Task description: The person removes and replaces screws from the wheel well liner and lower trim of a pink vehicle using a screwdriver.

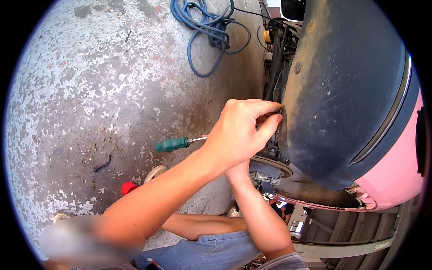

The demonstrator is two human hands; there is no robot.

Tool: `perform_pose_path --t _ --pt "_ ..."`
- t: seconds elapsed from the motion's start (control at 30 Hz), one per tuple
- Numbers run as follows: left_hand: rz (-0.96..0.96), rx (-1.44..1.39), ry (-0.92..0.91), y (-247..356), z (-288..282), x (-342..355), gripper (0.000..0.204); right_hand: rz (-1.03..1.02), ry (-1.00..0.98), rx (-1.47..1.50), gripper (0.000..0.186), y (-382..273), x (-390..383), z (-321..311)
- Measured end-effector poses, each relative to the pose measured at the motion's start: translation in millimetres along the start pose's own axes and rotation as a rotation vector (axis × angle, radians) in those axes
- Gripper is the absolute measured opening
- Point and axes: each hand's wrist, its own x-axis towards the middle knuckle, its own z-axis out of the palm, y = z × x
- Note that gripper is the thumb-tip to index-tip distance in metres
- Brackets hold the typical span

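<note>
My left hand (240, 128) reaches across from the lower left, thumb and forefinger closed in a pinch. Between their tips is a small dark clip (282, 109) at the edge of a dirty black plastic panel (342, 90). Behind it, my right hand is almost wholly hidden; its forearm (258, 202) rises from the lower right. A screwdriver with a green handle (172, 144) points left from behind my left wrist. Beside its metal shaft a fingertip peeks out, seemingly of my right hand gripping it. Higher on the panel sits a round fastener (298, 67).
Pink bodywork (396, 175) with a chrome strip (389, 128) borders the panel on the right. A brake disc (272, 166) shows below my hands. Blue hose (209, 29) lies coiled on the worn concrete floor (90, 90). Something red (129, 187) is near a shoe (155, 173).
</note>
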Motion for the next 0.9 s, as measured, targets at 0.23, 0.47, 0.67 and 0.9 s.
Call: perform_pose_path --t 0.23,0.47,0.67,0.9 --pt "0.16 0.027 -0.107 -11 -3 13 0.009 -0.054 0.079 -0.551 0.025 -6 -5 -11" --pt "0.103 -0.084 -0.099 -23 11 15 0.014 -0.072 -0.04 -0.573 0.03 18 -11 -21" --pt "-0.001 -0.342 0.163 -17 46 7 0.021 0.189 0.052 -0.002 0.023 37 -15 -27" --pt "-0.071 -0.323 0.287 -16 58 6 0.028 0.167 0.02 -0.072 0.026 33 -15 -14"
